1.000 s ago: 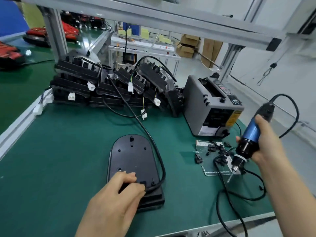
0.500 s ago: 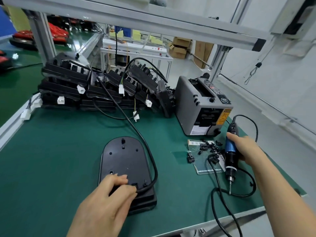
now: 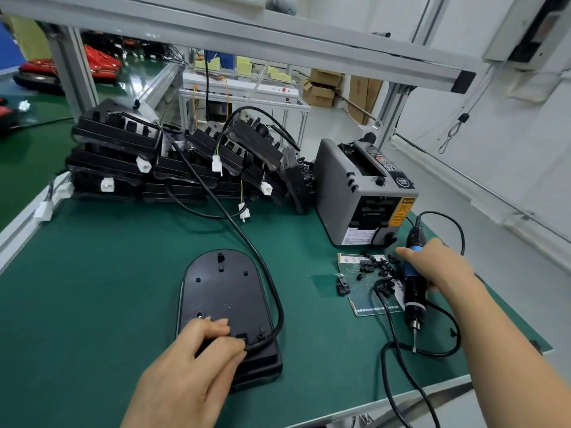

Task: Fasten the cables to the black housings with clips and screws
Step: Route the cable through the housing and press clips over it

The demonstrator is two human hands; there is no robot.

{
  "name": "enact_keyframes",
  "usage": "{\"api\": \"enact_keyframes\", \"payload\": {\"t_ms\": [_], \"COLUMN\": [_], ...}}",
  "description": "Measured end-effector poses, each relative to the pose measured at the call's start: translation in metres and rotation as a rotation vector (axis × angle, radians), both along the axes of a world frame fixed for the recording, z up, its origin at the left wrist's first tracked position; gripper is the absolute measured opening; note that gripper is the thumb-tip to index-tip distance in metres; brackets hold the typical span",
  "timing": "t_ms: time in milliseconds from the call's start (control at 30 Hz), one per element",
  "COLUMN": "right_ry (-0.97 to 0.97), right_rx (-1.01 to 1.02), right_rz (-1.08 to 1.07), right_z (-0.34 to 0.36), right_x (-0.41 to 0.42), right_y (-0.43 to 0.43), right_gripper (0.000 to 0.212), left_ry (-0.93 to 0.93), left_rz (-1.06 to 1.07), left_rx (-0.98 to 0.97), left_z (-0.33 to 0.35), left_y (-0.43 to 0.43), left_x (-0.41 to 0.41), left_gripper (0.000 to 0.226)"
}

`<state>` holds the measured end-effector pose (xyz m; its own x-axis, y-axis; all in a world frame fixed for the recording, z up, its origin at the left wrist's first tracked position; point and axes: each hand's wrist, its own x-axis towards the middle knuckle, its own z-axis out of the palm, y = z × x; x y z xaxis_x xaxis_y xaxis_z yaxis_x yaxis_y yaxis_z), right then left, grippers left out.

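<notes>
A black oval housing [image 3: 222,291] lies flat on the green mat. A black cable [image 3: 262,273] curves along its right side to its near end. My left hand [image 3: 191,362] rests on that near end, its curled fingers holding the cable end against the housing. My right hand [image 3: 432,264] grips the blue electric screwdriver [image 3: 414,295], which lies low over the mat with its bit pointing toward me. Small black clips [image 3: 374,267] are scattered on a plastic packet just left of the screwdriver. One clip [image 3: 342,285] lies apart from them.
A grey tape dispenser [image 3: 358,193] stands at the back right. Stacked black housings [image 3: 148,162] with cables and white connectors fill the back left. The screwdriver's cord [image 3: 398,359] loops over the mat near the table's front edge [image 3: 370,403].
My right hand has brought the screwdriver down from mid-air to just above the mat beside the clips. My left hand has stayed on the housing's near end.
</notes>
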<state>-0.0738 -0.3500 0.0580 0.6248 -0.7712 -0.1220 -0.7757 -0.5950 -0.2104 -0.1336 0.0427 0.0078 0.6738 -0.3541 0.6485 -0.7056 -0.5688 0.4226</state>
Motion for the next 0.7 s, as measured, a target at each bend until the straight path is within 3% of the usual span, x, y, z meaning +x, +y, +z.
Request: {"api": "enact_keyframes", "payload": {"t_ms": [300, 400, 467, 533, 600, 700], "right_ry": [0.100, -0.209, -0.490, -0.666, -0.737, -0.766], "right_rx": [-0.137, -0.265, -0.084, 0.308, 0.605, 0.784], "right_rz": [0.074, 0.134, 0.206, 0.201, 0.112, -0.011], "right_z": [0.010, 0.021, 0.027, 0.029, 0.029, 0.024], "right_x": [-0.005, -0.003, 0.005, 0.016, 0.026, 0.037], "right_y": [0.009, 0.017, 0.025, 0.032, 0.034, 0.030], "right_gripper": [0.051, 0.031, 0.017, 0.013, 0.009, 0.007], "left_ry": [-0.007, -0.013, -0.011, -0.001, 0.003, -0.012], "left_rz": [-0.019, -0.026, -0.025, -0.019, -0.016, -0.009], "left_rx": [-0.031, -0.040, -0.032, -0.021, -0.024, -0.040], "left_z": [-0.001, -0.001, -0.001, 0.000, 0.000, 0.000], "left_y": [0.000, -0.001, -0.001, 0.000, -0.001, -0.002], "left_x": [0.000, 0.000, 0.001, 0.000, 0.000, 0.000], "left_gripper": [0.010, 0.019, 0.021, 0.023, 0.025, 0.020]}}
